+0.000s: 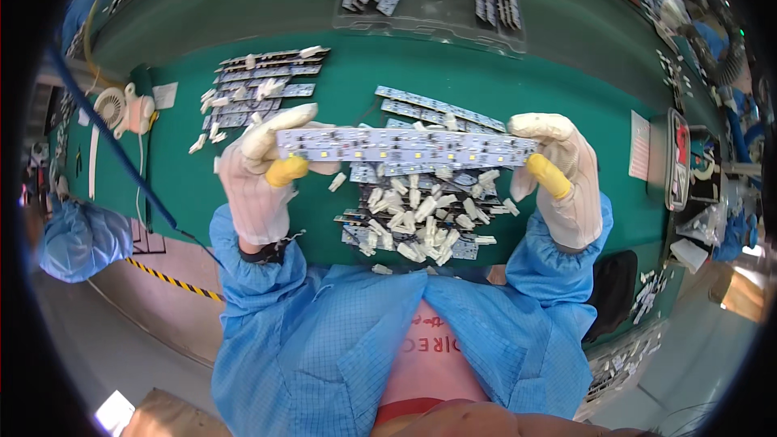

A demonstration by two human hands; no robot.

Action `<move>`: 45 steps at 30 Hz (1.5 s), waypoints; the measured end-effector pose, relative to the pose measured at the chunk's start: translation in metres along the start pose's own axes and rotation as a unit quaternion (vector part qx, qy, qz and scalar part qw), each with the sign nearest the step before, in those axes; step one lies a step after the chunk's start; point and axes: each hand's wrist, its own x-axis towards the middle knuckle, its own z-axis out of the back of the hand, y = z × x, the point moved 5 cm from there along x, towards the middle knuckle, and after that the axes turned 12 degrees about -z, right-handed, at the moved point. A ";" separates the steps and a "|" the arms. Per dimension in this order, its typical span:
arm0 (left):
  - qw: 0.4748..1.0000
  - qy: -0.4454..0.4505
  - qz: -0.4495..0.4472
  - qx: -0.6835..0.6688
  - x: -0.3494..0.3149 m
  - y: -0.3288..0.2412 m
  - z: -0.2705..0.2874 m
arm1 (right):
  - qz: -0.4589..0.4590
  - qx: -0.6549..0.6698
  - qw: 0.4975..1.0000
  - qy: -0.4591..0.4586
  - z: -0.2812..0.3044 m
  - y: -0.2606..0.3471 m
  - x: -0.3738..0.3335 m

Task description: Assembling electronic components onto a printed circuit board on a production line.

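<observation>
A long white LED circuit board [405,146] with small yellow LEDs is held level above the green mat, stretched between my two hands. My left hand [271,150], in a white glove with a yellow finger cot on the thumb, pinches its left end. At the other end my right hand [554,166], gloved the same way, grips the board between thumb and fingers. Beneath it lies a pile of similar boards [441,105] with many white plug connectors [425,214] heaped on the near side. Parts of this pile are hidden by the held board.
More boards [263,89] with connectors lie at the left on the green mat [566,73]. At the back, a clear plastic tray [429,31] holds further strips. A small white fan [123,109] stands far left, near a blue hose [113,142]. A container [678,162] sits at the right edge.
</observation>
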 end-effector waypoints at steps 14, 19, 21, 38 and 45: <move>0.999 0.032 -0.031 0.016 -0.002 -0.021 -0.013 | 0.014 -0.048 0.999 0.001 0.006 -0.014 0.011; 0.988 -0.002 0.031 0.152 0.005 -0.002 -0.003 | -0.026 0.007 1.000 -0.003 -0.005 -0.002 0.000; 0.974 0.003 0.029 0.223 0.011 -0.001 -0.008 | -0.038 0.020 0.998 0.048 -0.004 -0.002 -0.008; 0.986 -0.034 -0.006 0.166 0.006 0.003 -0.004 | -0.007 -0.041 0.997 0.058 0.005 -0.001 -0.006; 0.996 -0.006 0.053 0.069 -0.003 -0.002 -0.005 | 0.024 -0.133 0.991 -0.011 0.003 -0.002 0.000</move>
